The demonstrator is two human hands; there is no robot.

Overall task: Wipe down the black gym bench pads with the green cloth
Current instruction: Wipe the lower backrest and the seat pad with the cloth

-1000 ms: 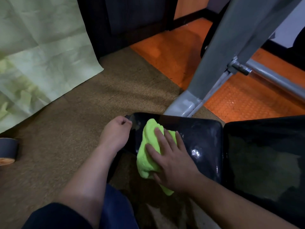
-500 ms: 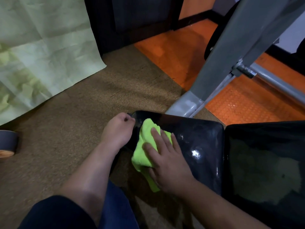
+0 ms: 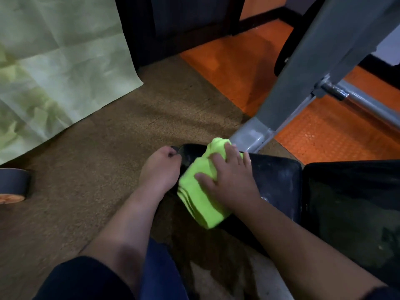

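Observation:
A folded bright green cloth [image 3: 200, 187] lies on the left end of the small black seat pad [image 3: 279, 180]. My right hand [image 3: 229, 178] presses flat on the cloth with fingers spread, fingertips at the pad's far edge. My left hand [image 3: 161, 169] grips the pad's left corner, fingers curled round its edge. A larger black back pad [image 3: 355, 204] lies to the right, separated by a narrow gap, its surface smeared.
A grey metal frame leg [image 3: 287, 92] with a chrome bar [image 3: 368, 105] rises behind the pad over orange flooring [image 3: 324, 135]. Brown carpet [image 3: 86, 169] spreads left. A pale green sheet [image 3: 54, 61] hangs at far left. A roll of grey tape [image 3: 12, 186] sits at the left edge.
My right hand has slid the green cloth away from me, from the pad's near left edge up to its far left corner. My left hand has kept its grip.

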